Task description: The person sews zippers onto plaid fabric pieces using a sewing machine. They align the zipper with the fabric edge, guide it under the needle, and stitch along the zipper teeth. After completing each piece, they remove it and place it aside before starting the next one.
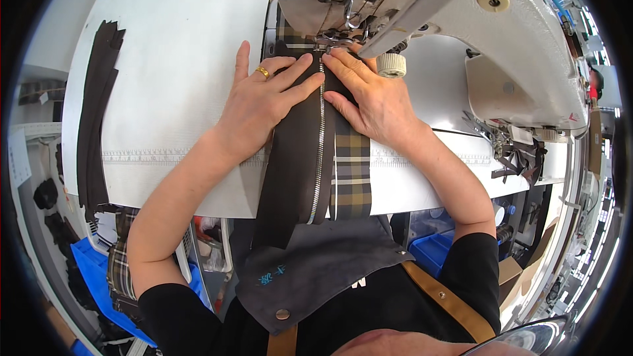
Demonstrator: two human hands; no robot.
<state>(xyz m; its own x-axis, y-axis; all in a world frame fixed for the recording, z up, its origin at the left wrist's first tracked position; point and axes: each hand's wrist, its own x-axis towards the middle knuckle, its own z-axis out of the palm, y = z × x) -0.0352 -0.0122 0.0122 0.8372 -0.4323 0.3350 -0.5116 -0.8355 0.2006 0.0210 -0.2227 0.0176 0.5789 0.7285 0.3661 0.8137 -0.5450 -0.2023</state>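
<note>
My left hand (270, 95) rests with its fingers spread and stretched on a dark brown strip (280, 184) beside a metal zipper (320, 145), just in front of the presser foot (330, 39) of a white sewing machine (534, 53). Pressing from the other side of the zipper, my right hand (372, 95) has its fingertips near the foot and its thumb apart on the dark tape. Plaid fabric (353, 178) in olive, black and white lies under the zipper strip. Part of the right fingers is hidden behind the machine.
Several dark strips (99, 112) lie along the left of the white table (158, 39), which has a printed ruler along its front. Small scraps (517, 158) sit at the right. Blue bins (428, 250) and hanging plaid fabric (122, 257) show below the table.
</note>
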